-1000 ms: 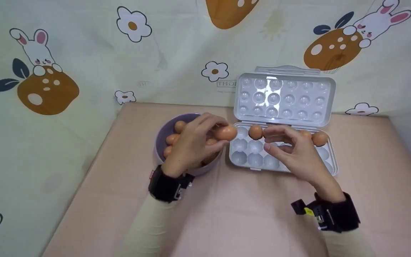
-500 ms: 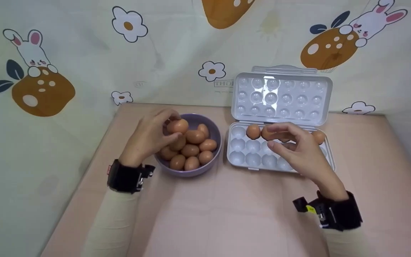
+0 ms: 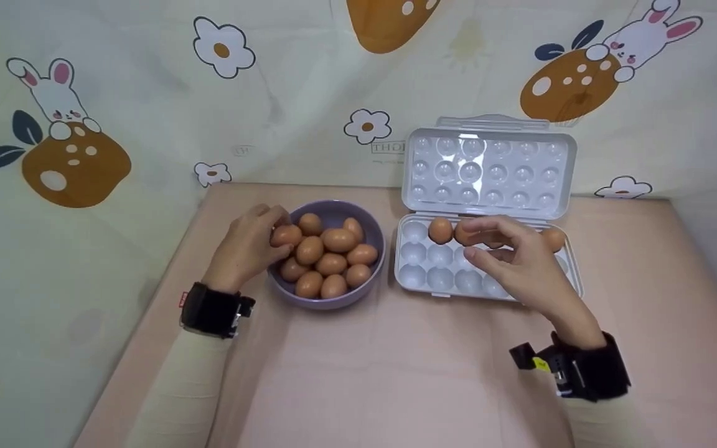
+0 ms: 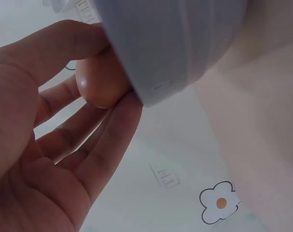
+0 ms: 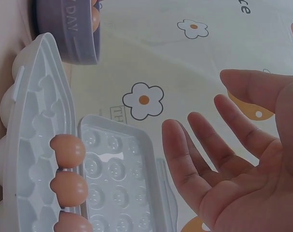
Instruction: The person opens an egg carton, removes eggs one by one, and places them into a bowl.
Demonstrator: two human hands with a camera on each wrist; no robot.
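Observation:
At the left rim of the purple bowl (image 3: 327,304), my left hand (image 3: 243,246) holds a brown egg (image 3: 286,236) between thumb and fingers. The left wrist view shows this egg (image 4: 100,82) partly hidden behind the bowl wall (image 4: 156,48). Several other brown eggs (image 3: 332,264) lie piled in the bowl. My right hand (image 3: 523,264) hovers over the white egg box (image 3: 439,278), fingers spread and loosely bent around nothing. Several eggs (image 5: 70,188) sit in the box's back row, partly covered by that hand in the head view.
The egg box's lid (image 3: 489,168) stands raised at the back, against the patterned cloth (image 3: 296,81). A pale pink cover (image 3: 358,379) lies over the table. Bowl and box stand side by side with a narrow gap.
My left hand has gone left from between bowl and box to the bowl's left rim, then lowered slightly, with an egg in its fingers throughout. The right hand has barely moved.

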